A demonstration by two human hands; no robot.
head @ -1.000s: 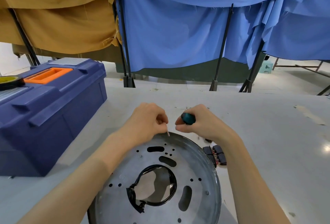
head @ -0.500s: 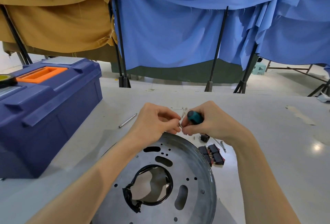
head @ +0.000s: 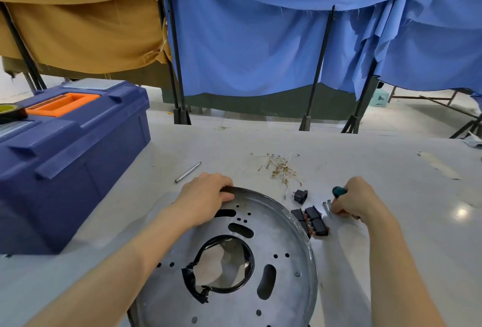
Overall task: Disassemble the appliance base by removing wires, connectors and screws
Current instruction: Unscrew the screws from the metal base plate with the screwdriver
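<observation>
**On the worktop [head: 391, 165], base held by its rim**

Front and centre lies the base [head: 273, 243], a thin, stiff metal disc. It looks light, but probably slippery and sharp-edged, so the rim is the place to grip. And the left hand [head: 206, 196] curls its fingers over the far rim. Over to the right hand [head: 357, 199], wrapped round a screwdriver [head: 339, 191], fingertips down beside two screws [head: 326, 206]. Just right of the base: four switches [head: 311, 219], I make it, and one socket [head: 300, 195]. Beyond: one tangle of wires [head: 280, 167], one bit [head: 188, 172], one toolbox [head: 73, 149].

The round metal appliance base [head: 281, 238] lies flat, pierced with holes and slots, a black cable [head: 241, 286] looped round its central opening. Just beside its right rim sit black connectors [head: 313, 222] and two loose screws [head: 326, 208]. Farther back lies a tangle of pale wires [head: 280, 169].
</observation>
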